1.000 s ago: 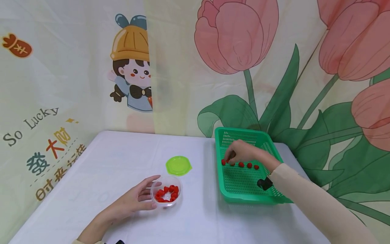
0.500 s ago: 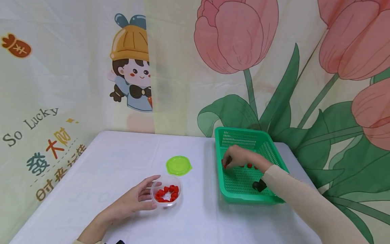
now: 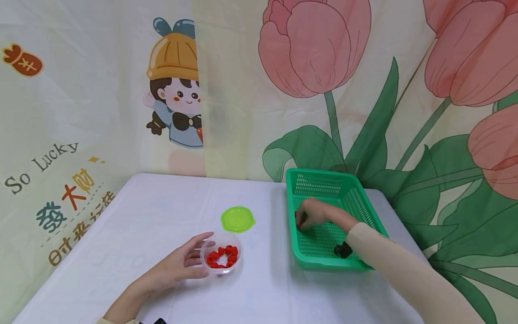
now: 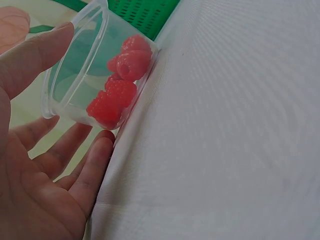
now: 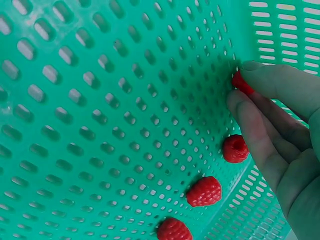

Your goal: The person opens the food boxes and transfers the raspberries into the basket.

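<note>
At the front middle of the table, my left hand [image 3: 174,265] holds a clear plastic tub [image 4: 75,65] at its side, thumb at the rim and fingers along the wall. Several red raspberries [image 4: 134,65] lie on the tub's bottom. Inside the green basket [image 3: 336,264], my right hand [image 3: 313,213] reaches down near the left wall. In the right wrist view, its thumb and index finger pinch a raspberry [image 5: 242,83]. More raspberries lie in a row on the basket floor beside the fingers, the closest raspberry [image 5: 235,148] just below them; the hand covers this row in the head view.
A bright green lid [image 3: 237,219] lies flat on the white tablecloth [image 3: 174,198] behind the tub. The basket's perforated walls rise around the right hand. A black wrist device [image 3: 343,249] hangs over the basket floor. A printed curtain [image 3: 230,90] stands behind the table.
My right hand has lowered and shifted slightly left and toward me inside the basket, now hiding the raspberry row that showed earlier. The left hand and tub have stayed put.
</note>
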The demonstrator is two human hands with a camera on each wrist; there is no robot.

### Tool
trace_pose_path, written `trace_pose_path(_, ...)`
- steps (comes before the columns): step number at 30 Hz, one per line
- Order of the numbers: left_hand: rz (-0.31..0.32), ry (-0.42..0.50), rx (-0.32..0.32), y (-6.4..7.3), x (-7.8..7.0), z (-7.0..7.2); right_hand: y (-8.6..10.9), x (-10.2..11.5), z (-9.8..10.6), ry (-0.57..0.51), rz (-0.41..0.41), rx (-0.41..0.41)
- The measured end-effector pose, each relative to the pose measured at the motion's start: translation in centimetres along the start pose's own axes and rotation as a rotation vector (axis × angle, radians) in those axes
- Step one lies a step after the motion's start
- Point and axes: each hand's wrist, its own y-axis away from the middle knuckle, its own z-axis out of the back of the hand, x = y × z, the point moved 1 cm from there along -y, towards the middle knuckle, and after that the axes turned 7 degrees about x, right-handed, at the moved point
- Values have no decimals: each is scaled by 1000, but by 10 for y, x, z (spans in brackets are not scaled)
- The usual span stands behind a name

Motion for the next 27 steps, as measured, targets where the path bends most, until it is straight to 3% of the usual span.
trace_pose_path(19, 6, 8, -1, 0, 2, 1, 4, -4, -4, -25, -83, 0)
trace_pose_path(27, 18, 1, -7, 0, 2, 0, 8, -10, -4, -36, -36, 19)
